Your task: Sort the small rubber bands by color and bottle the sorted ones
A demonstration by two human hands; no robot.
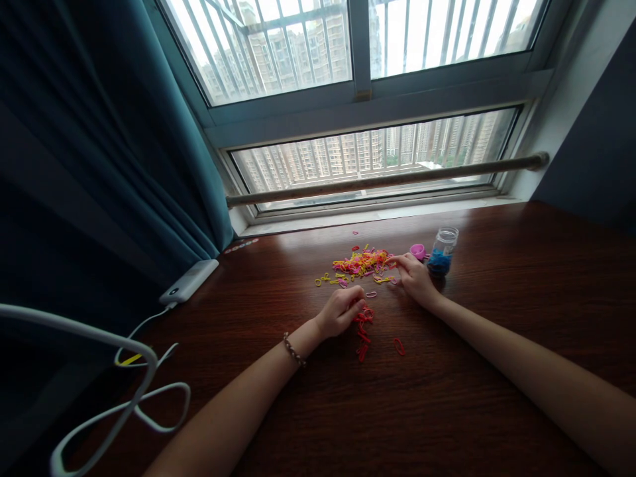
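Observation:
A heap of small rubber bands, mostly yellow, pink and red, lies on the brown table. My right hand is at the heap's right edge, its index finger stretched out and touching the bands there. My left hand is closed, fingers curled against the thumb, just in front of the heap. What it holds, if anything, is hidden. Right beside it, a smaller group of red rubber bands trails toward me. One red rubber band lies apart to the right, and a pale pink band sits between my hands.
Behind my right hand stands a clear jar with blue bands inside, uncapped. Next to it is a pink lid. At the left lie a white power bank and a cable, below a blue curtain. A window borders the table's far edge.

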